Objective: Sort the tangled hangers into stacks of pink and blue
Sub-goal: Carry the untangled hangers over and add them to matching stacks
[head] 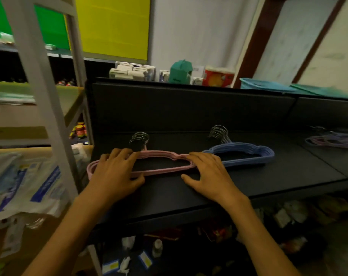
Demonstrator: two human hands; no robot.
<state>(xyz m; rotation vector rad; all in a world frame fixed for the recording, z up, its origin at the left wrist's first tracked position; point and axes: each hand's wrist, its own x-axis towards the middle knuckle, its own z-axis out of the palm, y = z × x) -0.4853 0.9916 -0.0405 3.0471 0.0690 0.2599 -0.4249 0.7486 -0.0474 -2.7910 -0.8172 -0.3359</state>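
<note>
Both hands, left hand [117, 170] and right hand [209, 172], rest spread flat on the pink hangers [161, 154], covering both ends; blue hangers [246, 152] lie just right.

Black shelf [189, 196] carries three hanger stacks; pink stack [159, 171] at left, blue stack [248, 156] just beside it. Purple stack [334, 141] lies well apart, far right.

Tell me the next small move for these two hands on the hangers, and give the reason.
Probably press both hands inward to square up the pink stack. The left hand and right hand lie flat on its two ends, and its frames look slightly fanned at the left. The blue stack already lies apart beside it on the black shelf. A third pile at far right is too blurred to judge.
</note>
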